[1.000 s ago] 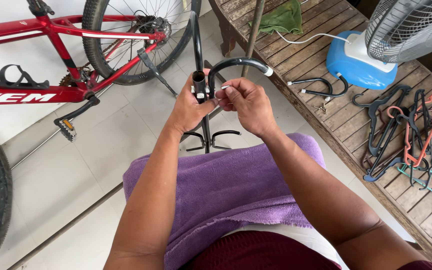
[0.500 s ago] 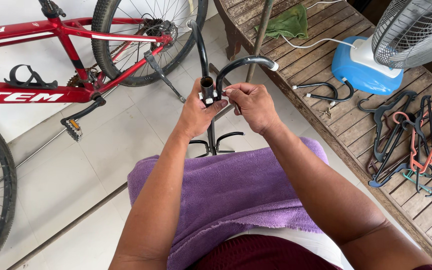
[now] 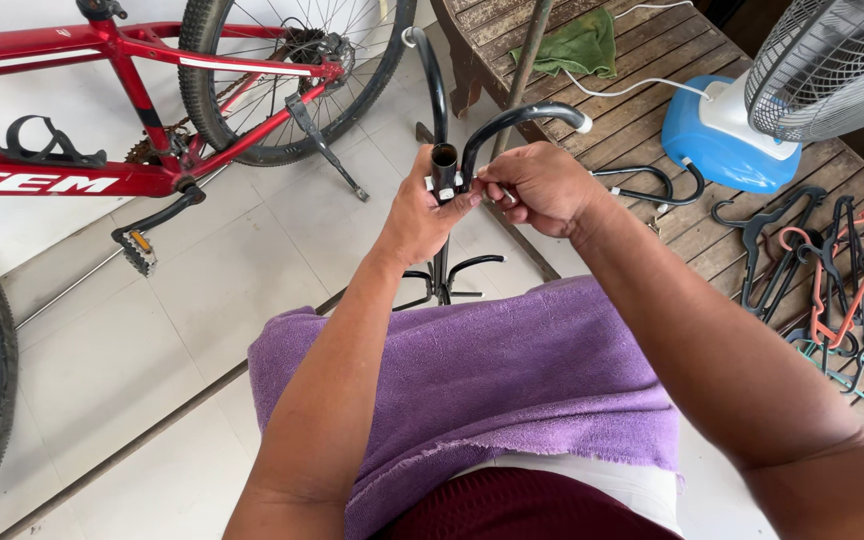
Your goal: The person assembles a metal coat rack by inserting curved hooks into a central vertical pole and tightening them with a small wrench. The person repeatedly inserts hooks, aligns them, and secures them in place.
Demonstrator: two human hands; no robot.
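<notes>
A red bicycle is standing at the left on the tiled floor. At centre, the left hand is closing its grip round the top of a black metal stand, held upright above a purple towel. The right hand is pinching a curved hook at its base. The stand looks stiff, light and smooth, best gripped on the tube. A blue fan is sitting right

Towel on my lap, stand pole upright just before it, between my left hand and right hand. Bicycle on floor to left, beyond pole. Fan on wooden deck to right; hangers nearer me; cloth farther back.
</notes>
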